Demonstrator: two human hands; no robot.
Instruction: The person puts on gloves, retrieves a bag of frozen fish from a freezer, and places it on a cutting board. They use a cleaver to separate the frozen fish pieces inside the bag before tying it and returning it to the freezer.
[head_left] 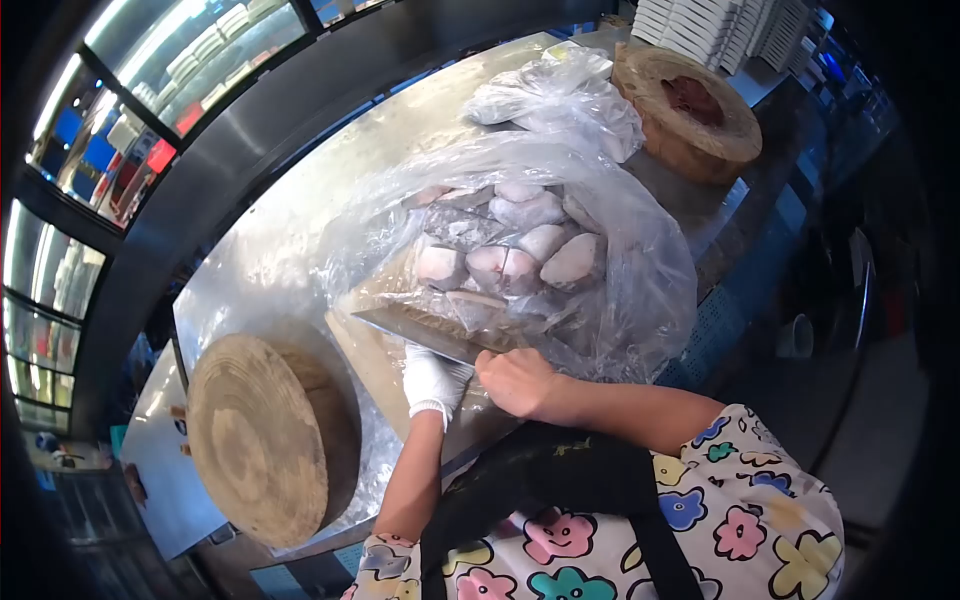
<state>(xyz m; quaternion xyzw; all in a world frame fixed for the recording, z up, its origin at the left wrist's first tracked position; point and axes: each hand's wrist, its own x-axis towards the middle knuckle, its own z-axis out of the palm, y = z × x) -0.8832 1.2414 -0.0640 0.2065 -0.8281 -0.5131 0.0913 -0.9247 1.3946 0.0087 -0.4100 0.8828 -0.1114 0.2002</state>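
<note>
My right hand (pixel 515 382), bare, is closed in a fist round the handle end of a knife. The broad knife blade (pixel 412 332) points left, across the near side of a cardboard box (pixel 365 350). Just below the blade is my left hand (pixel 437 382) in a white glove, against the cardboard. The blade hides its fingertips, so its grip cannot be made out. Beyond the knife, a large clear plastic bag (pixel 645 260) spreads wide over the box. Several pale pink and grey chunks, which look like fish pieces (pixel 505 268), lie inside it.
A thick round wooden chopping block (pixel 258 440) stands at the left on the metal table (pixel 270 235). Another block (pixel 690 110), with a dark red patch on top, is at the far right. Near it are a crumpled clear bag (pixel 560 95) and stacked white trays (pixel 690 30).
</note>
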